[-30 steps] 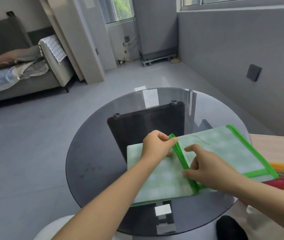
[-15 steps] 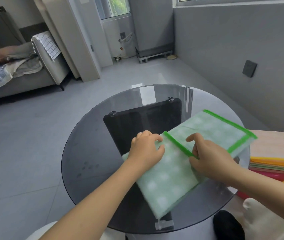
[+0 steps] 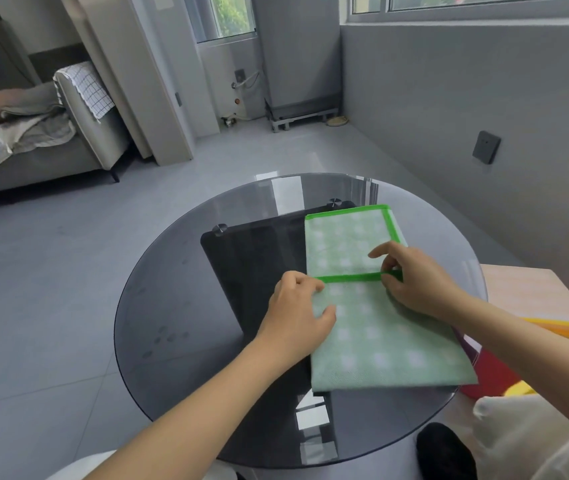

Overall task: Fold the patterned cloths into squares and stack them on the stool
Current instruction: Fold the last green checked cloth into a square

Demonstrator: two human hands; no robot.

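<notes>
Both your left hand (image 3: pixel 297 306) and right hand (image 3: pixel 414 278) pinch the pale-green checked cloth's (image 3: pixel 380 334) bright-green hem mid-fold near the round glass table's (image 3: pixel 158 306) right edge; next, probably fold it square.

Two bare forearms, no sleeves, watch or rings visible, ending in the left hand (image 3: pixel 295 308) and right hand (image 3: pixel 414 280). Pale cream trousers at lower left and lower right of the frame; a black shoe (image 3: pixel 444 450) at bottom right.
</notes>
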